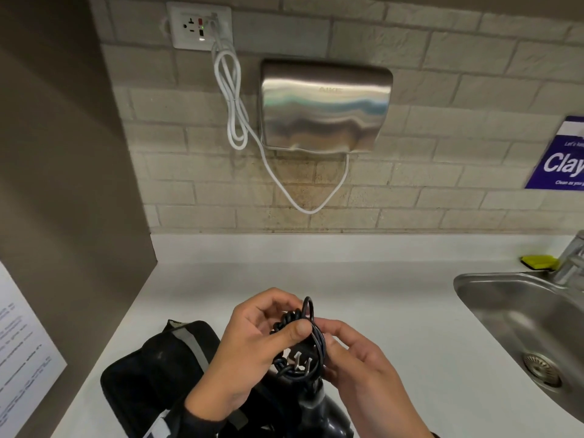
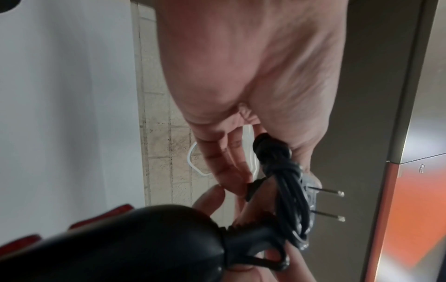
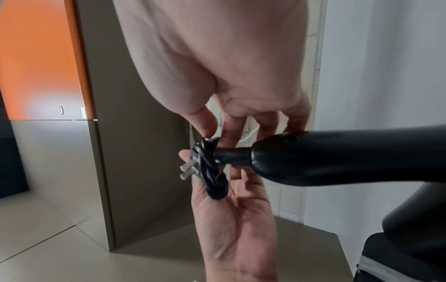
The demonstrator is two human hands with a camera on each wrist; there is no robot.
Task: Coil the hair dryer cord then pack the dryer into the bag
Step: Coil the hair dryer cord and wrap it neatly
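Above the counter I hold the black hair dryer's cord (image 1: 311, 339), wound into a small bundle with the two-pin plug (image 1: 298, 360) sticking out of it. My left hand (image 1: 290, 314) grips the bundle with the thumb pressed on top. My right hand (image 1: 331, 343) pinches the cord's loops from the right, thumb and forefinger on the strands (image 3: 207, 139). The dryer body (image 1: 319, 412) hangs below the bundle, its handle (image 3: 337, 156) pointing toward the hands. The black bag (image 1: 164, 368) lies on the counter just left of my left wrist. The plug pins (image 2: 337, 193) point away from the palm.
A steel sink (image 1: 521, 311) with a tap (image 1: 572, 260) and a yellow sponge (image 1: 537, 262) sits at the right. A wall hand dryer (image 1: 325, 105) with a white cable (image 1: 234, 99) hangs behind the white counter (image 1: 316, 273). A grey partition (image 1: 63, 153) stands on the left.
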